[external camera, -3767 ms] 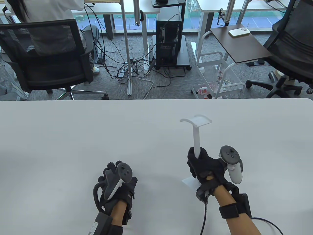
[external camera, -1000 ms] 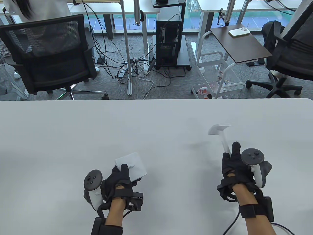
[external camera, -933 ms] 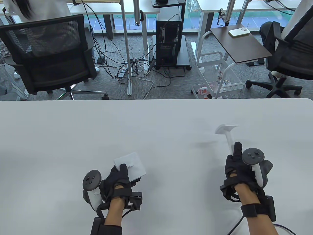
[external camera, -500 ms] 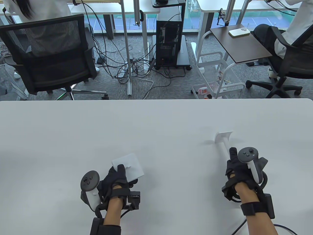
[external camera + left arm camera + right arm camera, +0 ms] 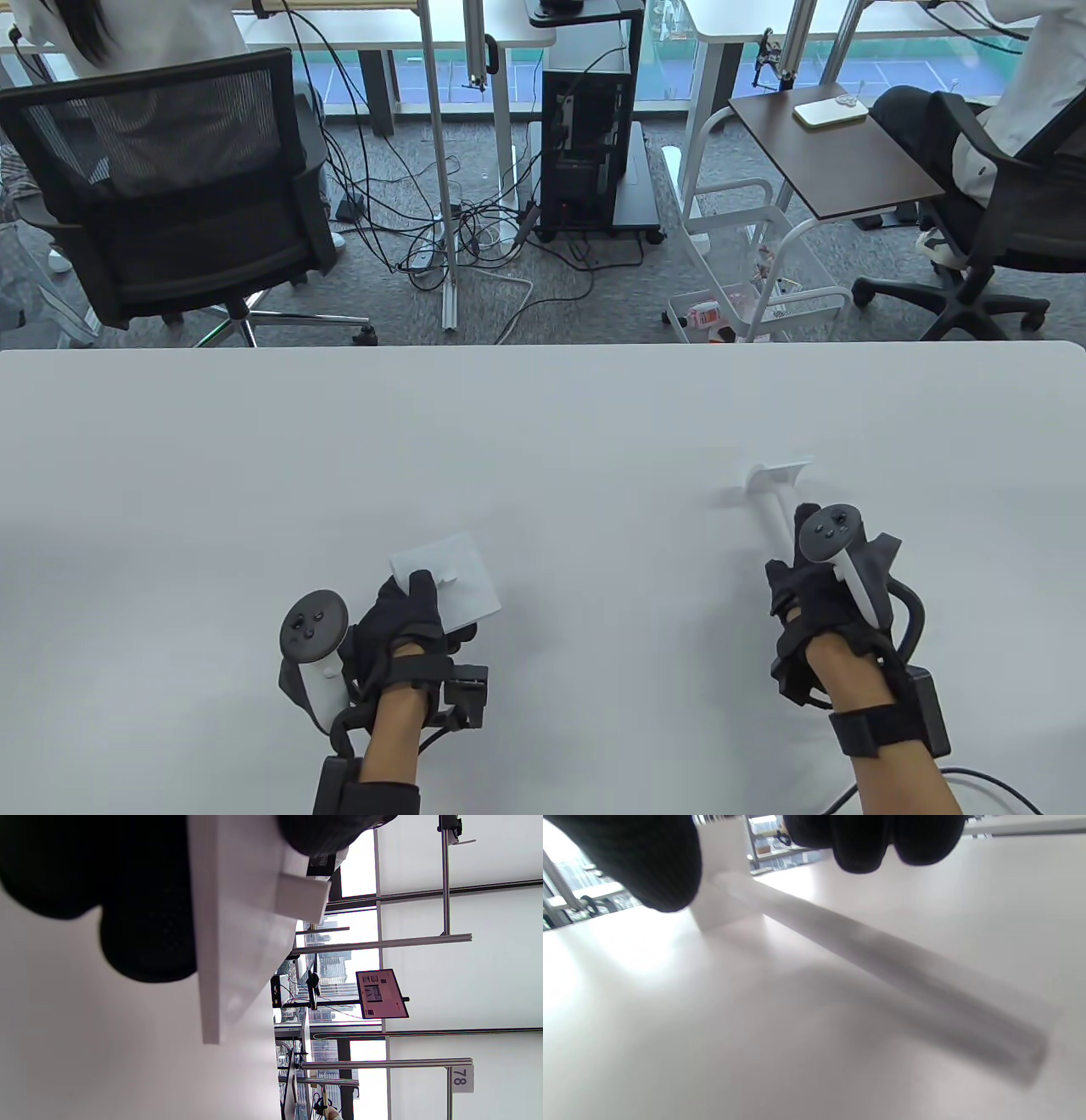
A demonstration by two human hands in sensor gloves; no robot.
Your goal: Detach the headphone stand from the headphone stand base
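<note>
The white square headphone stand base [image 5: 458, 577] is apart from the stand. My left hand [image 5: 407, 615] grips its near corner, thumb on top. In the left wrist view the base [image 5: 242, 942] shows edge-on, with a small socket block on its face and gloved fingers [image 5: 144, 933] under it. The white headphone stand [image 5: 772, 501] lies flat on the table at the right, its curved head pointing away. My right hand [image 5: 789, 577] sits over the post's near end. In the right wrist view the stand [image 5: 861, 942] rests on the table and the fingertips [image 5: 865, 844] hover off it.
The white table [image 5: 543, 424] ends at a far edge about mid-frame. Beyond it on the floor are a black office chair [image 5: 170, 178], a computer tower [image 5: 590, 153], a white wire cart [image 5: 755, 280] and loose cables.
The stand and base have come apart. My left hand carried the base left. My right hand tipped the stand down onto the table at the right and loosened its grip.
</note>
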